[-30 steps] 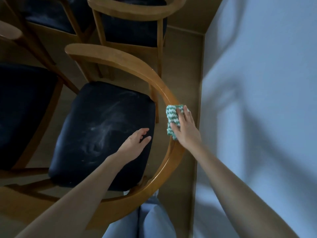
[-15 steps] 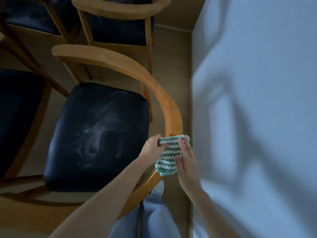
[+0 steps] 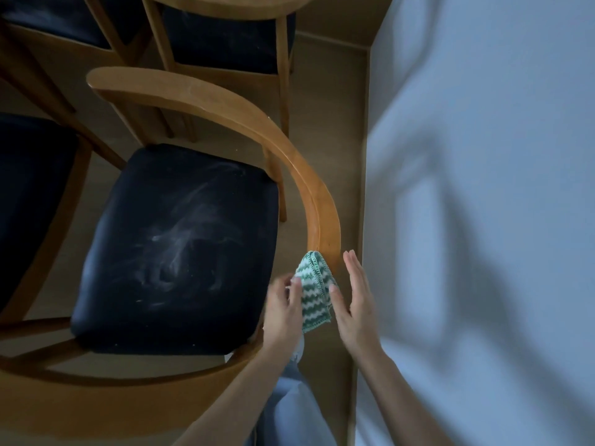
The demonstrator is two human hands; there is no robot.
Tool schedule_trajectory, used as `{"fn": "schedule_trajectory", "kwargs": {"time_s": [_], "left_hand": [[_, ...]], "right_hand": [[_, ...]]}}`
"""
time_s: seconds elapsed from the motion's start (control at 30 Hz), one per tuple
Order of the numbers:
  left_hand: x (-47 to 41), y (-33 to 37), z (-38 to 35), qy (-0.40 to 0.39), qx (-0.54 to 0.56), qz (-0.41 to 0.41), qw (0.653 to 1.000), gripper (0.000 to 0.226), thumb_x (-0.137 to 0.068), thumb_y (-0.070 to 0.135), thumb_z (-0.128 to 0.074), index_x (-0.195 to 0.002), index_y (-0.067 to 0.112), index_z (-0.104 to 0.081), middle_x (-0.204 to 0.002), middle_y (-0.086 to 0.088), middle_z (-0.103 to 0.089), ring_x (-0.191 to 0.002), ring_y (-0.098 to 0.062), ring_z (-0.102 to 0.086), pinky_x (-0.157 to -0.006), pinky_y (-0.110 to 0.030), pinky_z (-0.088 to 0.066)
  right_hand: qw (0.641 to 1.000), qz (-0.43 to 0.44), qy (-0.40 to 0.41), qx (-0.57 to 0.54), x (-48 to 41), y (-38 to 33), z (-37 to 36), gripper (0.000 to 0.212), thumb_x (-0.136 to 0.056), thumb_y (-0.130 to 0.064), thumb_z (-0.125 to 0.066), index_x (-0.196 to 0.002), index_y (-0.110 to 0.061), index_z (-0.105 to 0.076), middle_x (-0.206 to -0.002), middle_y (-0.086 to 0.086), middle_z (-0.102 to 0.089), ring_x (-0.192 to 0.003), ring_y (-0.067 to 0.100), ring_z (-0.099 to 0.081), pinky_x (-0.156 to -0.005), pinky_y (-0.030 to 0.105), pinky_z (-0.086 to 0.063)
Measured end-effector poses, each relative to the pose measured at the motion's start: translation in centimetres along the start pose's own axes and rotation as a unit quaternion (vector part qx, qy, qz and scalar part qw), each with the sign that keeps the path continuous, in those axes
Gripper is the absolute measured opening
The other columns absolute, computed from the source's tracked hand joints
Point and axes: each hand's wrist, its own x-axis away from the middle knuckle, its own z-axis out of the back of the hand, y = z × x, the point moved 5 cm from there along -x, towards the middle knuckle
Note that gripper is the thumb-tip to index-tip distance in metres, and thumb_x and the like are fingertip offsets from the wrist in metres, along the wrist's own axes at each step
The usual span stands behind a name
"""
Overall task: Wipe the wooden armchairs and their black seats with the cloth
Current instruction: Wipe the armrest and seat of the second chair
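Nearest wooden armchair (image 3: 323, 217) sits close to the wall (image 3: 483, 188) on its right. Its curved top rail runs from far-left round to the person.

Cloth (image 3: 314, 292), green-and-white zigzag knit, sits bunched on that rail at the near-right bend. Its top corner peaks at the rail's inner edge and its lower edge hangs down past the rail.

Left hand (image 3: 282, 312): fingers curled onto the cloth's left edge, gripping it. Motion blur there, so exact finger placement is unclear.

Right hand (image 3: 357, 305): flat, fingers straight and together, pointing away from the person, on the wall side of the rail. Thumb is at the cloth's right edge; contact can't be confirmed. Nothing held.

Hands are close, with only the cloth between them.

Black seat (image 3: 180, 249) carries whitish dusty smears across the middle, neither hand on it.

More armchairs with black seats: one at left (image 3: 29, 194), two beyond (image 3: 225, 43) (image 3: 48, 24). Beige floor (image 3: 322, 91). Pale blue trousers (image 3: 289, 410) at bottom, between the forearms.
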Motion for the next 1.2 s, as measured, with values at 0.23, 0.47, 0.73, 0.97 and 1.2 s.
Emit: {"fn": "schedule_trajectory", "kwargs": {"time_s": [0.23,0.47,0.73,0.97,1.2], "left_hand": [[-2.5,0.8,-2.3,-0.080,-0.016,0.000,0.997,0.049,-0.093,0.058,-0.030,-0.121,0.023,-0.050,-0.107,-0.001,-0.063,-0.094,-0.015,-0.063,-0.084,-0.038,-0.054],[-10.0,7.8,-3.5,-0.105,0.133,0.009,0.985,0.046,-0.101,0.041,-0.028,-0.144,0.023,-0.029,-0.124,0.002,-0.050,-0.109,-0.013,-0.052,-0.092,-0.029,-0.042],[-19.7,11.0,-2.8,-0.029,0.146,0.057,0.987,0.060,-0.099,0.040,-0.031,-0.151,0.028,-0.002,-0.148,-0.007,-0.034,-0.131,-0.031,-0.040,-0.109,-0.049,-0.032],[-20.8,10.2,-2.9,-0.024,0.118,0.057,0.991,0.061,-0.099,0.044,-0.028,-0.151,0.029,0.001,-0.149,-0.010,-0.033,-0.133,-0.033,-0.038,-0.109,-0.051,-0.031],[-11.7,6.2,-3.4,-0.138,0.073,0.045,0.987,0.052,-0.102,0.042,-0.018,-0.149,0.020,-0.020,-0.149,-0.010,-0.034,-0.136,-0.028,-0.035,-0.115,-0.042,-0.025]], "right_hand": [[0.998,-0.015,-0.025,-0.047,-1.2,1.0,0.3,0.044,-0.095,-0.042,-0.035,-0.137,-0.039,-0.025,-0.145,-0.028,-0.023,-0.136,-0.010,-0.021,-0.110,0.017,-0.023],[0.997,-0.037,-0.062,-0.038,-3.5,0.6,0.5,0.059,-0.080,-0.078,-0.020,-0.132,-0.050,-0.022,-0.142,-0.031,-0.022,-0.138,0.001,-0.027,-0.112,0.028,-0.029],[0.991,-0.066,-0.089,-0.077,-7.6,-1.4,0.3,0.058,-0.088,-0.055,-0.031,-0.142,-0.034,-0.028,-0.149,-0.017,-0.025,-0.130,0.001,-0.033,-0.101,0.019,-0.037],[0.986,-0.079,-0.116,-0.091,-9.1,-1.1,0.1,0.061,-0.088,-0.048,-0.034,-0.146,-0.028,-0.027,-0.153,-0.011,-0.025,-0.134,0.011,-0.035,-0.106,0.032,-0.040],[0.986,-0.066,-0.128,-0.088,-8.8,-1.2,0.2,0.050,-0.098,-0.034,-0.033,-0.147,-0.026,-0.024,-0.154,-0.009,-0.022,-0.139,0.008,-0.026,-0.102,0.010,-0.028]]}}
